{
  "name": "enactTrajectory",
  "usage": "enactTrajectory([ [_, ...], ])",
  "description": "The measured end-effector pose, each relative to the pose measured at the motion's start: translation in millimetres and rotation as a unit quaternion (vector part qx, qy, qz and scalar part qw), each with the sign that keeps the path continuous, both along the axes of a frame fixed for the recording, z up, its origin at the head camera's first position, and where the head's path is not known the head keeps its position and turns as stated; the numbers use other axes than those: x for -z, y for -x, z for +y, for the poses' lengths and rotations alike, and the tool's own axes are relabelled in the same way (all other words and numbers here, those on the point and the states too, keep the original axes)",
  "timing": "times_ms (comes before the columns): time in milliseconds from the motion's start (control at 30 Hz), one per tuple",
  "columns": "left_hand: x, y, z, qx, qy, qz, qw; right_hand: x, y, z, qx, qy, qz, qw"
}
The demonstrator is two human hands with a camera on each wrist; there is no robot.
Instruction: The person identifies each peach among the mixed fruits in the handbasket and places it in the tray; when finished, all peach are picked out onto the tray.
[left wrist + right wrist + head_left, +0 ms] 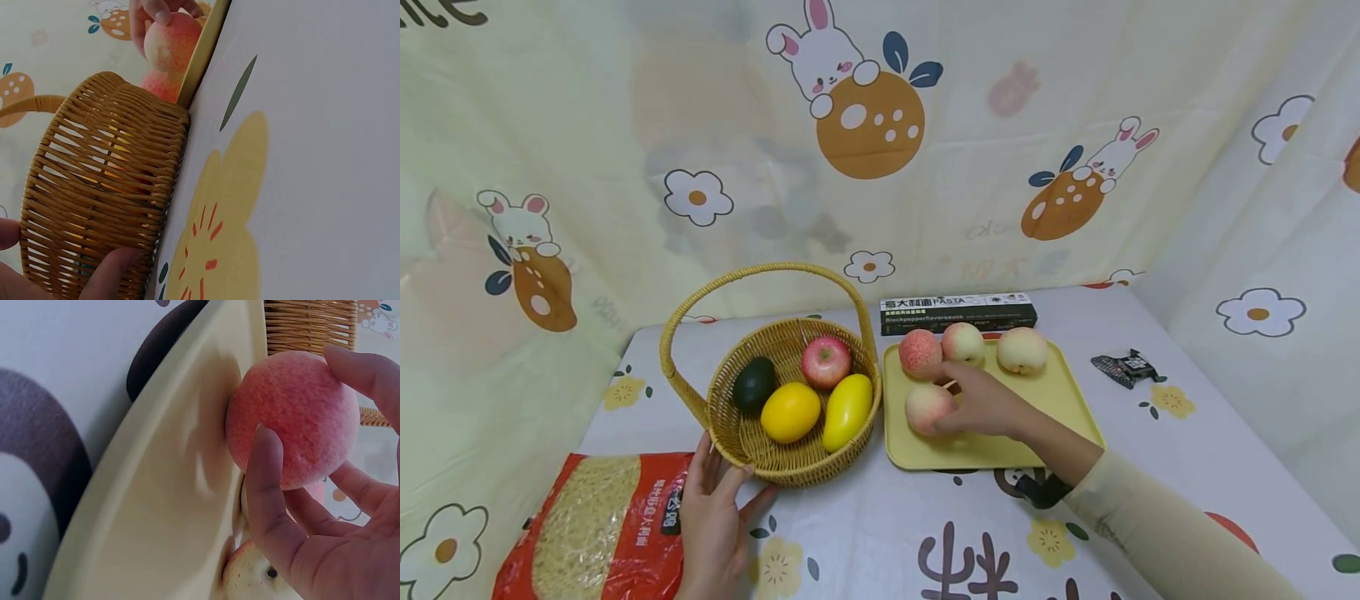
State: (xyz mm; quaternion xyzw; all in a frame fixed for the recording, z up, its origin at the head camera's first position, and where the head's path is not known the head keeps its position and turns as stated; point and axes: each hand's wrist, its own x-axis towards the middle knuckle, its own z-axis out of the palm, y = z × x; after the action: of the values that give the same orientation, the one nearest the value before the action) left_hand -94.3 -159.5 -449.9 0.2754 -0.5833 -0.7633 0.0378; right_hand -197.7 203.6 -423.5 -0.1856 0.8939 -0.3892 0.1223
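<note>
My right hand (981, 402) holds a pink-and-cream peach (929, 408) between curled thumb and fingers, right at the yellow tray (1000, 454). In the right wrist view the fuzzy peach (290, 419) shows its red side. Behind it on the tray are a redder peach (921, 352), a pale peach (964, 342) and another pale fruit (1022, 350). My left hand (715, 517) rests against the near left side of a wicker basket (808, 473), its fingers spread; the thumb (112, 272) lies on the woven wall near the base.
The basket contains an avocado (754, 386), a red apple (826, 362), a yellow lemon (791, 412) and a mango (848, 412). A red pasta bag (625, 525) lies left, a black pasta box (958, 315) behind the tray, a small black packet (1126, 367) right.
</note>
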Motion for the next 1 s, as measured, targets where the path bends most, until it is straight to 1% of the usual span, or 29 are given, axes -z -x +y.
enactTrajectory([
  [100, 0.1, 0.8, 0.1, 0.000, 0.001, 0.002, 1.0000, -2.1, -4.4, 4.7, 0.011, 0.007, -0.012, 1.000],
  [333, -0.8, -0.6, -0.4, 0.000, 0.001, 0.004, 1.0000, -5.0, -10.6, 18.5, 0.015, 0.021, -0.013, 1.000],
  [433, -0.5, -1.1, -0.5, 0.000, 0.001, 0.005, 1.0000, -6.9, -16.3, 25.4, 0.028, 0.031, -0.031, 0.999],
  [600, -0.4, -1.2, 0.1, 0.000, -0.001, 0.007, 1.0000, -9.3, -29.6, 36.9, 0.049, 0.050, -0.054, 0.996],
  [867, 0.3, 0.3, 0.6, -0.004, -0.005, 0.004, 1.0000, -17.0, -54.2, 54.3, 0.085, 0.086, -0.067, 0.990],
  [1000, 1.4, 0.7, 0.6, -0.002, -0.006, 0.001, 1.0000, -17.1, -66.0, 60.1, 0.105, 0.110, -0.077, 0.985],
])
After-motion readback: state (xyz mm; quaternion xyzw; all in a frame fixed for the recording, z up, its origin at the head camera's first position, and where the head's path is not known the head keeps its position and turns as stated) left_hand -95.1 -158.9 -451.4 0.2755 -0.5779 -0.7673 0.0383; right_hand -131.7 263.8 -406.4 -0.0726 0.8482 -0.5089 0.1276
